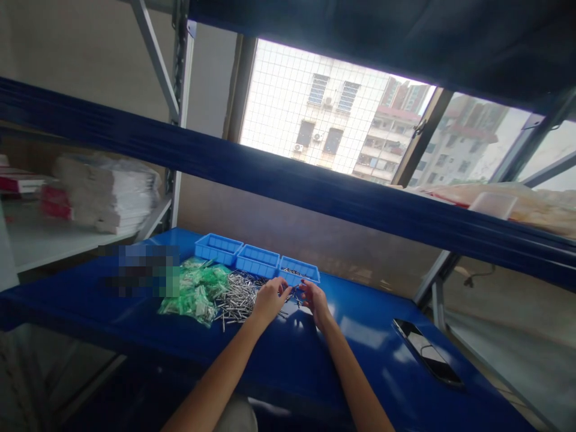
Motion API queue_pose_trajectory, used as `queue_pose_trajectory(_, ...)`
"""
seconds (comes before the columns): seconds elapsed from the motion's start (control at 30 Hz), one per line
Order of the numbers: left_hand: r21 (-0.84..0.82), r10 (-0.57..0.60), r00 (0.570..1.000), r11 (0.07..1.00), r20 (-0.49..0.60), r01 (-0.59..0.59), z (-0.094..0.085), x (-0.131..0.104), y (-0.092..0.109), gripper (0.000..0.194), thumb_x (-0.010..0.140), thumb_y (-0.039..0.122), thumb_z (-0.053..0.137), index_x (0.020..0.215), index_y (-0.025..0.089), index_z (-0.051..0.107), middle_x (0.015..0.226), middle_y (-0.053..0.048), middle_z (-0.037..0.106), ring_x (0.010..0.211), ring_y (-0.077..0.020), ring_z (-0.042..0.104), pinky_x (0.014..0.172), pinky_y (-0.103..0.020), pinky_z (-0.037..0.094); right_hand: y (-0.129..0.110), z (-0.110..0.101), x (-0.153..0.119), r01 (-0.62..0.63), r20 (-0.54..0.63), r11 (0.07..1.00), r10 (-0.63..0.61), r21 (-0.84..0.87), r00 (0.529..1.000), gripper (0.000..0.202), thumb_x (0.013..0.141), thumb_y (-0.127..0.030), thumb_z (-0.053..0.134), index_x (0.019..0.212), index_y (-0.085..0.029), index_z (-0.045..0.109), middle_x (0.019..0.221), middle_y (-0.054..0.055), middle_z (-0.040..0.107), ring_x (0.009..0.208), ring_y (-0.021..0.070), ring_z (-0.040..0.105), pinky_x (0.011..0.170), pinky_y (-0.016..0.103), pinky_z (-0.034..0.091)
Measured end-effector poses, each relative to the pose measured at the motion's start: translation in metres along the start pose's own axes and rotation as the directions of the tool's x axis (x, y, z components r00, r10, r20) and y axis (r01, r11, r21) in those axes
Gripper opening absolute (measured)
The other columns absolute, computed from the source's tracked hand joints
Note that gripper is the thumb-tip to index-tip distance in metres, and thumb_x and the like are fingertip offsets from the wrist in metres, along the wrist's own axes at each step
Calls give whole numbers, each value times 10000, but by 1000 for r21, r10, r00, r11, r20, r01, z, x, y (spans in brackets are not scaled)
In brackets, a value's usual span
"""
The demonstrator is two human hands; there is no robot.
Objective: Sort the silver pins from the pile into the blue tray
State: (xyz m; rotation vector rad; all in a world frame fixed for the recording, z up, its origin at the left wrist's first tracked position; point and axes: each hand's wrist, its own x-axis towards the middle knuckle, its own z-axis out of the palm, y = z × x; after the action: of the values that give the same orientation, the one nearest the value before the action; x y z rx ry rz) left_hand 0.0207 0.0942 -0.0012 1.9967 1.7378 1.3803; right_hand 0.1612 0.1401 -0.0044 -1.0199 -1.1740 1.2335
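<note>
A pile of slim silver metal pins (pixel 237 298), perhaps rivets, lies on the blue tabletop (pixel 288 360). At its right edge is my left hand (pixel 270 296), its fingers curled together in a pinch. Facing it, my right hand (pixel 315 300) has its fingers bent inward around a small dark metal piece. A few more small pieces show in the gap between both hands, too small to name. Just behind my hands stands the right blue bin (pixel 310 271) with some small metal parts in it. What my left fingers hold is hidden.
Green-tinted plastic bags (pixel 198 294) lie left of the pile. Two more blue bins, the middle one (pixel 257 261) and the left one (pixel 218 249), stand in the row. A phone (pixel 427 351) lies at right. A shelf beam (pixel 288 174) crosses above the table.
</note>
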Motion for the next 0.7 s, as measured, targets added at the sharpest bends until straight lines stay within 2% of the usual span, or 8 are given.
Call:
queue_pose_trajectory(0.23,34,29,999,999,40,-31,1,-2,0,144,806,289,467,789,182,562,713,-8,590,684,-132,534,615,-237,375,-3,-2,2,15,-82,997,-9,79,997,370,546,-388,691,831,-158,641,724,21,625,411,59,441,326,171,269)
queue_pose_trajectory(0.4,25,42,998,999,48,-43,-1,-3,3,156,810,290,452,785,183,563,712,-8,588,671,-131,526,616,-241,375,-6,-2,0,41,-129,997,-33,60,991,375,540,-392,708,828,-159,654,740,19,634,441,58,445,342,170,288)
queue_pose_trajectory(0.7,13,70,997,997,41,-70,-2,-3,8,196,828,307,412,787,187,561,678,-2,578,650,-130,524,608,-239,370,-7,-3,0,96,-105,995,-98,-21,990,425,569,-410,693,911,-160,671,851,58,664,485,74,469,356,176,326)
